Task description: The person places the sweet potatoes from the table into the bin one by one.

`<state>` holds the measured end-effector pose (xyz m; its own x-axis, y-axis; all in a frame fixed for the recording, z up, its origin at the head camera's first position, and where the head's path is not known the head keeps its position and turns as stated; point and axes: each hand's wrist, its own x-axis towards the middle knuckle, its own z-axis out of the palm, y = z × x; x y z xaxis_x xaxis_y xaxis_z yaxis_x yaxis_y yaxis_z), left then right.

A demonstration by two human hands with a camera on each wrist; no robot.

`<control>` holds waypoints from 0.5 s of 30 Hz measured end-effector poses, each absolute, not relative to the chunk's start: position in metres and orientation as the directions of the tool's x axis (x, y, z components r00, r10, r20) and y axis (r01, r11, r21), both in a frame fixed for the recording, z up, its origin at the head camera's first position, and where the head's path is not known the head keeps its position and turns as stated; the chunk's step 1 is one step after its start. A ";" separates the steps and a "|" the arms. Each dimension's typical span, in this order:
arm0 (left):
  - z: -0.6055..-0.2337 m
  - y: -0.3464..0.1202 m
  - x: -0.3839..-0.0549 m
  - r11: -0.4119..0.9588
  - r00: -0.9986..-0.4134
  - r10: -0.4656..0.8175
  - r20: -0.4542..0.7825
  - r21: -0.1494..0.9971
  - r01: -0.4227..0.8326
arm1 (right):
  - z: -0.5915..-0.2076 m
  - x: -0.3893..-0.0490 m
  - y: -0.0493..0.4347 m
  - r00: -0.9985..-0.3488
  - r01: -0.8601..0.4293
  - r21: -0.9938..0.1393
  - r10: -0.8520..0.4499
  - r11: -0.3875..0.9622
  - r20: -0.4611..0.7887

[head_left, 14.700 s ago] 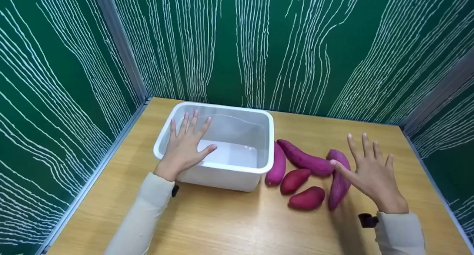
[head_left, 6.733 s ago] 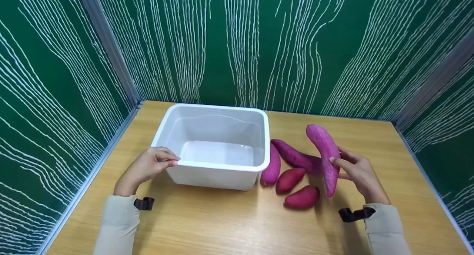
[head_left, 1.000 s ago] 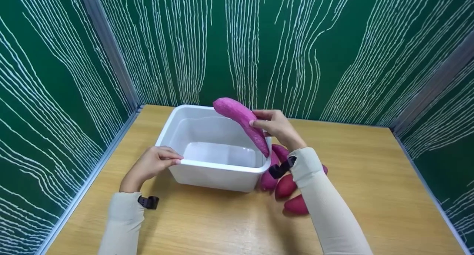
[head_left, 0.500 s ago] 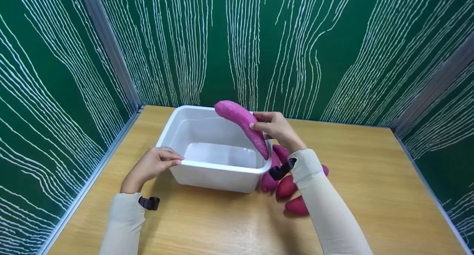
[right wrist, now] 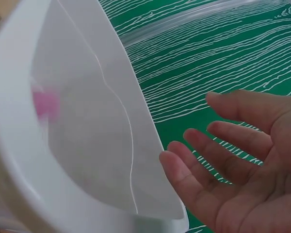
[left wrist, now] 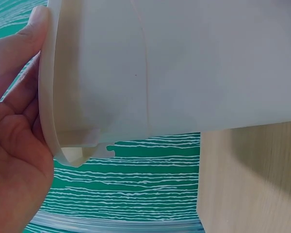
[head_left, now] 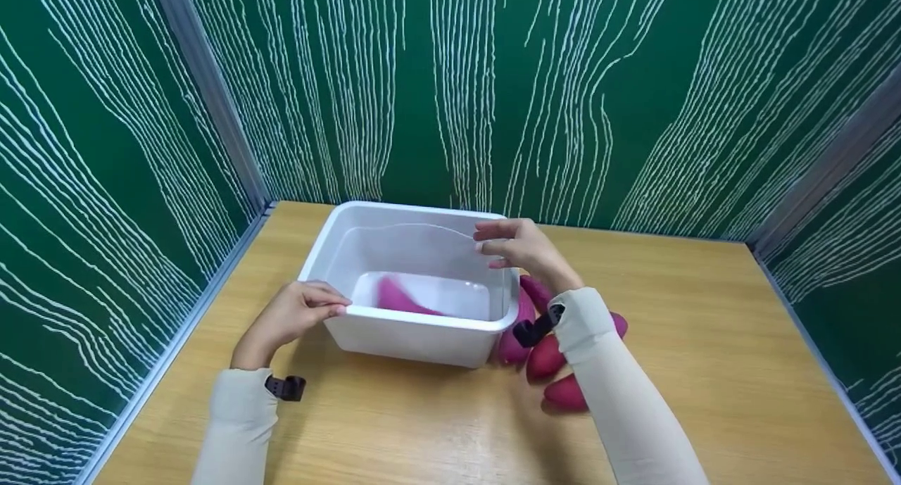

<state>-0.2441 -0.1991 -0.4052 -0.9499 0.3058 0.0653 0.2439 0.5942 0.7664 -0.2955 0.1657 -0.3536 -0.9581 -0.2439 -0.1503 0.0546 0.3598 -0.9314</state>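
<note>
A purple sweet potato (head_left: 400, 298), blurred, is inside the white plastic bin (head_left: 415, 335), its lower part hidden by the near wall. In the right wrist view only a pink blur of the sweet potato (right wrist: 46, 103) shows past the rim. My right hand (head_left: 524, 249) hovers over the bin's right rim, fingers parted and holding nothing. My left hand (head_left: 292, 316) pinches the rim at the near left corner; the left wrist view has the thumb and fingers of the left hand (left wrist: 19, 121) on either side of that rim.
Right of the bin lie more sweet potatoes, among them a purple one (head_left: 517, 337) against its wall and two red ones, the nearer red sweet potato (head_left: 565, 393) partly under my right forearm. Green white-lined panels (head_left: 450, 119) enclose the wooden table (head_left: 422, 429) at back and sides.
Half a second ago my right hand held the purple sweet potato above the bin; it has let go, and the sweet potato has dropped inside. My left hand stays on the rim.
</note>
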 end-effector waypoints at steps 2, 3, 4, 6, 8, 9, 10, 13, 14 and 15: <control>-0.405 -0.199 -0.244 0.600 -0.954 0.296 0.054 0.767 0.229 | -0.353 -0.296 0.166 -0.958 0.054 -0.931 -0.245 0.362 -0.151; -0.404 -0.199 -0.245 0.603 -0.956 0.289 0.046 0.767 0.220 | -0.353 -0.296 0.166 -0.957 0.055 -0.930 -0.245 0.362 -0.152; -0.404 -0.199 -0.245 0.607 -0.958 0.283 0.041 0.766 0.212 | -0.353 -0.296 0.166 -0.958 0.057 -0.930 -0.243 0.362 -0.153; -0.404 -0.199 -0.245 0.609 -0.958 0.283 0.038 0.765 0.210 | -0.352 -0.295 0.166 -0.957 0.060 -0.932 -0.243 0.358 -0.155; -0.404 -0.199 -0.245 0.607 -0.958 0.284 0.039 0.766 0.211 | -0.351 -0.295 0.167 -0.956 0.062 -0.934 -0.247 0.352 -0.156; -0.404 -0.199 -0.245 0.605 -0.957 0.288 0.044 0.766 0.217 | -0.351 -0.294 0.168 -0.956 0.061 -0.934 -0.250 0.352 -0.157; -0.405 -0.199 -0.245 0.603 -0.955 0.293 0.050 0.765 0.225 | -0.351 -0.294 0.169 -0.955 0.061 -0.935 -0.253 0.351 -0.157; -0.406 -0.200 -0.245 0.599 -0.951 0.303 0.060 0.764 0.239 | -0.352 -0.293 0.171 -0.953 0.065 -0.934 -0.255 0.351 -0.162; -0.407 -0.200 -0.245 0.597 -0.950 0.305 0.065 0.764 0.244 | -0.352 -0.293 0.171 -0.953 0.067 -0.934 -0.255 0.351 -0.164; -0.407 -0.200 -0.245 0.596 -0.949 0.307 0.068 0.764 0.248 | -0.352 -0.292 0.172 -0.953 0.070 -0.934 -0.253 0.349 -0.166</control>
<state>-0.2449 -0.1998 -0.4071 -0.9492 0.3073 0.0681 0.2478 0.5963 0.7636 -0.2923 0.1717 -0.3524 -0.9530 -0.2534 -0.1659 0.0698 0.3493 -0.9344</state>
